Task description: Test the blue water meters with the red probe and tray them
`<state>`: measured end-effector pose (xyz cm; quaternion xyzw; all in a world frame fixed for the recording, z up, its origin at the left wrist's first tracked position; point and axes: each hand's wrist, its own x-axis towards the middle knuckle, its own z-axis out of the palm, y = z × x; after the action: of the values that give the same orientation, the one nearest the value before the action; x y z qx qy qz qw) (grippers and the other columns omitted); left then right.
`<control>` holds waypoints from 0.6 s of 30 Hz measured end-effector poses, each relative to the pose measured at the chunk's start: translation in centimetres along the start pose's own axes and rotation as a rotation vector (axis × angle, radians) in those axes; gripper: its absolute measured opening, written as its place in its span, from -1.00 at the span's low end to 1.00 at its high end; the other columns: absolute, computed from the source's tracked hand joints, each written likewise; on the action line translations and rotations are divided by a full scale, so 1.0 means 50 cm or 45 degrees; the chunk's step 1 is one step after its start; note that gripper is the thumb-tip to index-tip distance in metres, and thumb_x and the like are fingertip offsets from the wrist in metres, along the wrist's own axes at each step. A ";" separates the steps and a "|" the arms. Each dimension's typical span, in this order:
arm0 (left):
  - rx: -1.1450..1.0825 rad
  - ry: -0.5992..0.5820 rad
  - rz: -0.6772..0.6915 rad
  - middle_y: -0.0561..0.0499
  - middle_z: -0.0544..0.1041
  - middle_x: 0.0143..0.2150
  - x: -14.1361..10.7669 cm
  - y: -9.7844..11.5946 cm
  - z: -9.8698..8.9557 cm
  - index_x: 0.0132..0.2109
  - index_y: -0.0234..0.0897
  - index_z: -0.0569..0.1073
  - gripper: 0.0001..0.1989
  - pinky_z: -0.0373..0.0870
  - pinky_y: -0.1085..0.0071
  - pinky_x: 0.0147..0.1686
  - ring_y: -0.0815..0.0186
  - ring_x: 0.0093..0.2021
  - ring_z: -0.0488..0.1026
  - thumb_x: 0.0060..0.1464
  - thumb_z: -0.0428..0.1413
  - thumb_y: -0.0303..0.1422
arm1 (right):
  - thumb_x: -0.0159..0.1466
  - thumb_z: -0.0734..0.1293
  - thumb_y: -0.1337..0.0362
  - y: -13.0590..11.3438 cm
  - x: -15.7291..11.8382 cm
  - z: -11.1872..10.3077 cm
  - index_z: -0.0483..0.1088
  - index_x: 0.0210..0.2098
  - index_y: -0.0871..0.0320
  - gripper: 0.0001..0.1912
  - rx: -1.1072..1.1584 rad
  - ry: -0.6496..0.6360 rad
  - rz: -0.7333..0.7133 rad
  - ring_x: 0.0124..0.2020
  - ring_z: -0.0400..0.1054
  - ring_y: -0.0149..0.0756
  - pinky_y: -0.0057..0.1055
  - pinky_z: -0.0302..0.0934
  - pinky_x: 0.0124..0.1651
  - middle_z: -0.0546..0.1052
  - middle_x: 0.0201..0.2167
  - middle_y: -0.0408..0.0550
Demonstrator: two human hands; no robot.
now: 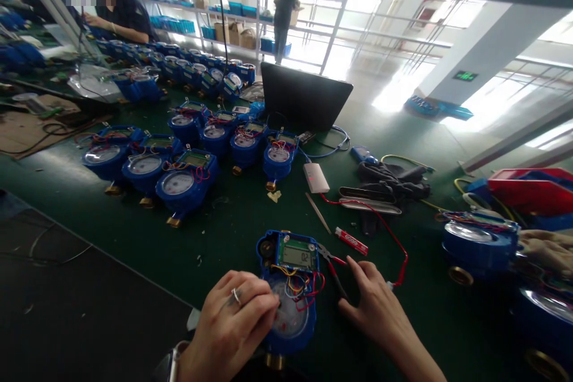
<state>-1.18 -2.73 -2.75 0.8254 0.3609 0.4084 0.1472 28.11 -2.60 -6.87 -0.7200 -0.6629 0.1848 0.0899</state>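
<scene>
A blue water meter lies at the near middle of the green table, its upper housing uncovered. Its green circuit board and display show, with red, yellow and blue wires curling below. My left hand, with a ring, rests at the meter's left side, its fingers closed over the clear dial; what they hold, if anything, is hidden. Right of the meter are pliers with red and black handles. Beside them my right hand is on the table, thumb and fingers apart, near the handles.
More blue meters stand at the left and right. A black laptop, white box, tweezers, red marker and dark cloth lie beyond. A red bin is at right. People sit and stand behind.
</scene>
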 end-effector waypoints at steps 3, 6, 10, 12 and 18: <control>0.010 0.069 -0.012 0.03 0.53 -0.30 0.004 0.006 0.005 -0.13 -0.30 0.41 -0.85 0.37 0.40 -0.21 0.34 -0.29 0.46 0.20 0.08 -0.60 | 0.11 0.32 0.02 0.011 -0.012 -0.011 0.46 0.07 0.12 -0.42 0.257 -0.034 0.114 -0.12 0.46 0.10 -0.05 0.38 -0.11 0.46 0.00 0.17; 0.056 0.040 -0.017 0.00 0.54 -0.24 0.011 0.011 0.012 -0.04 -0.29 0.43 -0.82 0.37 0.37 -0.20 0.31 -0.27 0.47 0.22 0.11 -0.53 | 0.13 0.26 -0.16 0.018 -0.040 -0.020 0.46 0.05 0.10 -0.36 0.572 -0.039 0.199 -0.10 0.43 0.11 -0.07 0.37 -0.15 0.46 0.02 0.15; 0.069 -0.028 -0.021 0.02 0.54 -0.26 0.018 0.010 0.015 -0.12 -0.23 0.45 -0.87 0.37 0.36 -0.22 0.31 -0.29 0.47 0.25 0.08 -0.52 | 0.16 0.28 -0.14 0.003 -0.094 -0.027 0.41 0.10 0.05 -0.38 1.135 -0.075 0.297 0.01 0.40 0.12 -0.04 0.31 0.03 0.50 0.04 0.09; 0.072 0.011 -0.010 0.03 0.54 -0.30 0.021 0.009 0.013 -0.17 -0.24 0.45 -0.89 0.39 0.38 -0.25 0.33 -0.32 0.47 0.25 0.07 -0.51 | 0.14 0.30 -0.09 -0.010 -0.116 -0.028 0.38 0.12 0.02 -0.39 1.363 -0.101 0.272 0.06 0.39 0.13 -0.03 0.27 0.10 0.51 0.06 0.08; 0.106 0.052 0.100 0.03 0.58 -0.32 0.021 0.001 -0.003 -0.16 -0.27 0.48 -0.88 0.37 0.41 -0.30 0.36 -0.36 0.48 0.29 0.04 -0.46 | 0.04 0.32 -0.18 -0.047 -0.140 -0.036 0.52 -0.02 0.05 -0.36 1.609 -0.324 0.120 -0.08 0.46 0.16 -0.04 0.31 0.02 0.59 -0.10 0.12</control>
<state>-0.86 -2.04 -2.02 0.8358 0.3478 0.4153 0.0893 26.27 -9.06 -3.32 -0.5291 -0.3995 0.6271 0.4090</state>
